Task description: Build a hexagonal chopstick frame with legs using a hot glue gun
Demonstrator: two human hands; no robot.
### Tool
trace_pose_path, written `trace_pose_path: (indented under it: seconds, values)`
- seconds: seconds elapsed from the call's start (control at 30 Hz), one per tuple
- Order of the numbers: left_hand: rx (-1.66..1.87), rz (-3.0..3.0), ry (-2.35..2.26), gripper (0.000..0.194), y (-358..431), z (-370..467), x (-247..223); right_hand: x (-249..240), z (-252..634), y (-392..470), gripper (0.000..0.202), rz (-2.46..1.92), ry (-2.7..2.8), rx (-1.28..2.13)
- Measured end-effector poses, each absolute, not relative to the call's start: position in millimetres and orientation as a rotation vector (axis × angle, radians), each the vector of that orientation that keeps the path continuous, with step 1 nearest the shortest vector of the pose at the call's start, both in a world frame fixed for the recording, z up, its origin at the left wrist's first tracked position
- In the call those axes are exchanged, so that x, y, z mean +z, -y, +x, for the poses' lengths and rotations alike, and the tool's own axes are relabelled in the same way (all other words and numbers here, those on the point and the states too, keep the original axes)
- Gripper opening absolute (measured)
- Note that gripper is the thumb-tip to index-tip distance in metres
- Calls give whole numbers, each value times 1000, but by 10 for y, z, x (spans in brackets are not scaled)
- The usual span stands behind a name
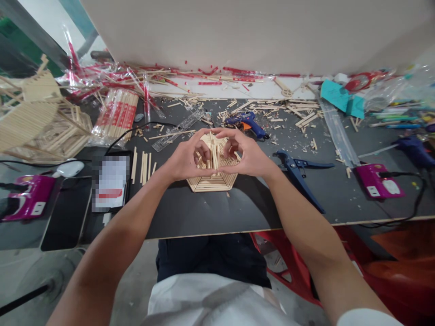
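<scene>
In front of me on the dark table lies a many-sided wooden stick frame built from thin sticks in nested rings. A small upright piece made of wooden sticks stands over its middle. My left hand curves round the left of this piece, thumb and fingers closed on it. From the other side my right hand pinches the same piece, its thumb nearly meeting the left thumb at the bottom. Several loose wooden sticks lie left of my left hand. Beyond the hands rests a blue glue gun.
Blue cutting pliers lie to the right. Two phones, one lit and one dark, are at the left, beside a magenta power socket. Another magenta socket sits at right. Bundled sticks and wood scraps line the back.
</scene>
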State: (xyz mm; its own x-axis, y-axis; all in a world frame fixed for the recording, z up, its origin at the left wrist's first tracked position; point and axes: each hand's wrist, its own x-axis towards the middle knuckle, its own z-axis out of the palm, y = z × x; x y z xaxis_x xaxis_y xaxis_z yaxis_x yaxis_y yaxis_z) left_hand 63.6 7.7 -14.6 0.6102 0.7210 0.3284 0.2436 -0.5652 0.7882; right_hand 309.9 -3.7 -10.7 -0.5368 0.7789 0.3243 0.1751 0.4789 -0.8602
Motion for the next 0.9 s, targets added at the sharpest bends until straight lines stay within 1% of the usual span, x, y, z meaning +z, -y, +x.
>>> trace_pose_path:
  seconds: [0.4, 0.63, 0.7, 0.83, 0.9]
  values:
    - [835, 2131, -773, 98, -73, 651, -141, -75, 3080, 47, 66, -816, 1972, 1054]
    - [890, 2103, -772, 104, -113, 621, -185, -56, 3081, 45, 63, -795, 1974, 1090]
    - [924, 2086, -783, 105, -113, 620, -195, -51, 3090, 38, 67, -815, 1967, 1119]
    - [968, 2093, -800, 107, -108, 623, -201, -81, 3102, 10, 82, -822, 1904, 1182]
    - [982, 2116, -814, 106, -108, 624, -201, -108, 3097, -2, 86, -815, 1867, 1217]
